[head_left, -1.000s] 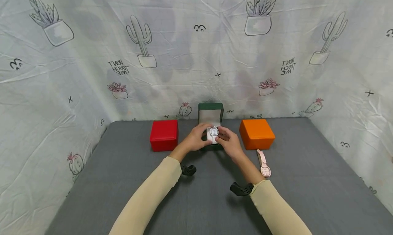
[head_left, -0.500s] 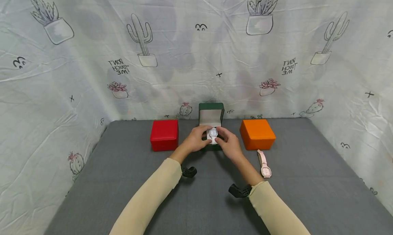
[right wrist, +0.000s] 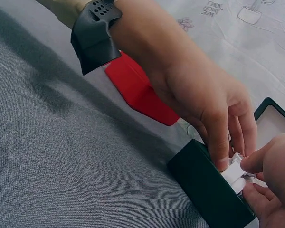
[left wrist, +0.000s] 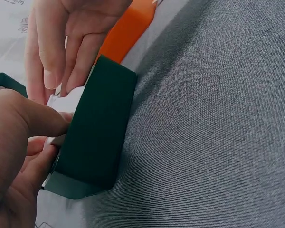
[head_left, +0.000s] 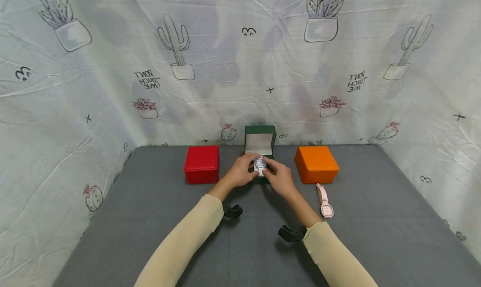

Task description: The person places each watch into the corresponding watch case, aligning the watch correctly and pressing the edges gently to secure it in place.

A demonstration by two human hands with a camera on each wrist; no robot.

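A white wristwatch (head_left: 260, 163) with a square-rounded dial sits at the mouth of a green box (head_left: 260, 129), whose lid stands upright with a pale lining. From the left, my left hand (head_left: 240, 171) pinches the watch between thumb and fingers. My right hand (head_left: 279, 177) holds its other side, thumb near the strap's lower part. In the left wrist view, the fingers of both hands reach inside the green box (left wrist: 99, 128), over white material (left wrist: 69, 102). The right wrist view shows the same white piece (right wrist: 233, 173) between both hands, its lower part hidden by the box wall.
Left of the green box stands a closed red box (head_left: 201, 164); to the right is a closed orange box (head_left: 316, 164). A pink wristwatch (head_left: 325, 203) lies in front of the orange one. Grey cloth (head_left: 255, 245) covers the table, with a patterned curtain (head_left: 225, 91) behind.
The white watch has shifted slightly left and lower relative to the green box, both hands moving with it. My right hand has come slightly inward. The other boxes and pink watch stay put.
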